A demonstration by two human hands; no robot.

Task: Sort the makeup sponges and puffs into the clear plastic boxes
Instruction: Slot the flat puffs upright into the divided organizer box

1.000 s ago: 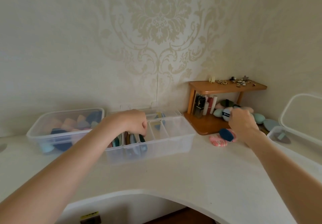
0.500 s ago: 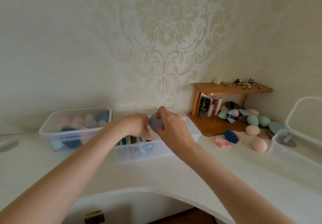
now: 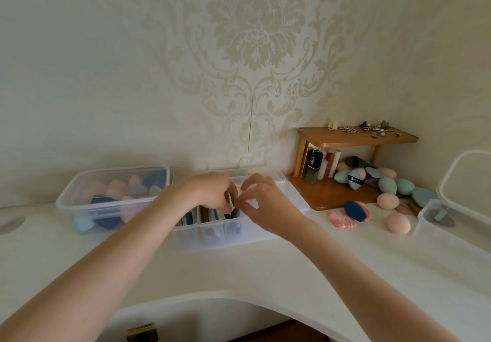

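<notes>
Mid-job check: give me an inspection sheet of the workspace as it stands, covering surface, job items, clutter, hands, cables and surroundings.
Surface: white curved counter, bare in front.
Job's things: divided clear box at centre, flat puffs standing in its left slots; left clear box holds mixed sponges; right clear box open, lid raised; loose sponges and puffs lie on and beside the wooden shelf.
Clutter: small trinkets on the shelf top, cosmetic tubes under it.
Hands: left hand and right hand meet over the divided box, fingers curled; any grip on a puff is hidden.
Cables: nothing seen.
Surroundings: damask wallpaper behind.
</notes>
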